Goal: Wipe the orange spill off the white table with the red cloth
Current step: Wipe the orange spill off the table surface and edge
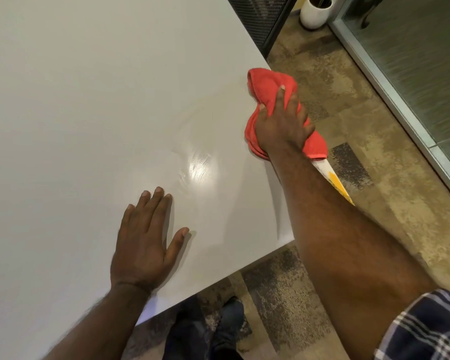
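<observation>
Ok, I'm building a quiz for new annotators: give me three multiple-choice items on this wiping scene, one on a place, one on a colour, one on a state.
1. Where is the crumpled red cloth?
A. at the white table's right edge
B. on the floor
C. under the left hand

2. What colour is the residue visible on the table edge below the cloth?
A. blue
B. orange-yellow
C. green

3. What is the left hand doing?
A. gripping the cloth
B. lifted in the air
C. lying flat and open on the table

Answers:
1 A: the right hand presses it at the edge of the white table.
2 B: an orange-yellow streak shows there.
3 C: the left hand rests palm down, fingers spread.
</observation>
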`<action>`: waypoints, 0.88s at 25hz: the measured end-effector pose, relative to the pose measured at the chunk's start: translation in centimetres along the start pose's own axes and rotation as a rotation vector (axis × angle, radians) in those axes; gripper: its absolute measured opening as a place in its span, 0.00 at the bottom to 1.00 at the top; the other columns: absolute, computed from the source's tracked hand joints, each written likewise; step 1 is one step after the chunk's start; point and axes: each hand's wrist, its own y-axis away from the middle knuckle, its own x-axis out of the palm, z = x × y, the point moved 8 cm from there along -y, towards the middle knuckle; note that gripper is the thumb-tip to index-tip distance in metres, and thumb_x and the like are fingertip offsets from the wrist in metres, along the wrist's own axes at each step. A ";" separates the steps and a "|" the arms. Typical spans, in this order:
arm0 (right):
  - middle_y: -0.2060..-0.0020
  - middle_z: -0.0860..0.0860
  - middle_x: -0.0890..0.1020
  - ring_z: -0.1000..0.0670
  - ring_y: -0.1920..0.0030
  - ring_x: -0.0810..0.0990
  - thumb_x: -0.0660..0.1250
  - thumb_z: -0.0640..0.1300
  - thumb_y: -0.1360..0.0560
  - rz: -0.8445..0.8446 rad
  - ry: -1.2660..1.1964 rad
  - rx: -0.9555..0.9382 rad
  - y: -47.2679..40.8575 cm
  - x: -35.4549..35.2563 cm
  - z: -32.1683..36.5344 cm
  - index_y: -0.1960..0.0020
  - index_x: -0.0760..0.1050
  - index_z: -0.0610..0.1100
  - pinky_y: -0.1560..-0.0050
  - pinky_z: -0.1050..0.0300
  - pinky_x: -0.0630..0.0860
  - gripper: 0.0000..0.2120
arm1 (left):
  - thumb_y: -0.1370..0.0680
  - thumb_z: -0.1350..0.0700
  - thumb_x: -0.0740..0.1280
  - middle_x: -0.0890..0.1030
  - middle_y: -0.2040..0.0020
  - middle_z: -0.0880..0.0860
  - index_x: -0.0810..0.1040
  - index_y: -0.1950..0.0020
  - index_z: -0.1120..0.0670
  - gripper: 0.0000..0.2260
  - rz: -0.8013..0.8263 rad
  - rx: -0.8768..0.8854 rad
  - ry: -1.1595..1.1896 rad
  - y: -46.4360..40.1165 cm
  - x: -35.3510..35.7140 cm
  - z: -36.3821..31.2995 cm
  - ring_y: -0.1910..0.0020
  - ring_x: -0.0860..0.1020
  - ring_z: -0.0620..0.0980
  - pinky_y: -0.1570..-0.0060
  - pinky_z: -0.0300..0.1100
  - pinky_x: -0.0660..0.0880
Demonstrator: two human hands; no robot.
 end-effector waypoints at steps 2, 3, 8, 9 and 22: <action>0.24 0.45 0.59 0.40 0.27 0.60 0.49 0.61 0.21 -0.021 -0.001 0.015 1.0 -0.4 -1.2 0.22 0.51 0.51 0.32 0.36 0.56 0.31 | 0.20 0.36 0.48 0.62 0.22 0.53 0.62 0.23 0.55 0.33 -0.003 0.001 -0.005 0.0 0.0 0.0 0.22 0.57 0.52 0.23 0.52 0.52; 0.24 0.44 0.60 0.40 0.28 0.62 0.49 0.61 0.21 -0.035 -0.002 0.025 1.5 -0.5 -1.8 0.22 0.51 0.50 0.32 0.36 0.57 0.31 | 0.21 0.36 0.48 0.62 0.22 0.53 0.62 0.23 0.55 0.33 -0.005 0.001 -0.004 0.0 0.0 0.0 0.22 0.57 0.52 0.23 0.52 0.52; 0.26 0.43 0.64 0.39 0.30 0.64 0.51 0.60 0.21 -0.109 0.001 0.080 4.5 -1.0 -4.5 0.22 0.54 0.47 0.33 0.37 0.59 0.31 | 0.21 0.37 0.50 0.63 0.22 0.53 0.63 0.23 0.55 0.32 -0.019 0.000 0.003 0.0 -0.1 -0.1 0.22 0.57 0.52 0.24 0.51 0.52; 0.26 0.42 0.64 0.39 0.30 0.64 0.51 0.60 0.21 -0.107 0.006 0.090 5.1 -1.1 -5.0 0.22 0.54 0.47 0.32 0.37 0.58 0.31 | 0.21 0.37 0.50 0.63 0.22 0.53 0.63 0.23 0.55 0.32 -0.020 -0.002 0.006 0.0 -0.1 -0.1 0.22 0.57 0.52 0.24 0.51 0.52; 0.23 0.41 0.57 0.37 0.24 0.54 0.48 0.61 0.21 -0.073 0.025 0.203 11.7 -1.2 -10.1 0.21 0.48 0.46 0.26 0.34 0.46 0.33 | 0.21 0.37 0.50 0.64 0.23 0.55 0.64 0.23 0.57 0.33 -0.052 0.002 -0.004 0.0 -0.3 -0.2 0.22 0.59 0.54 0.24 0.54 0.54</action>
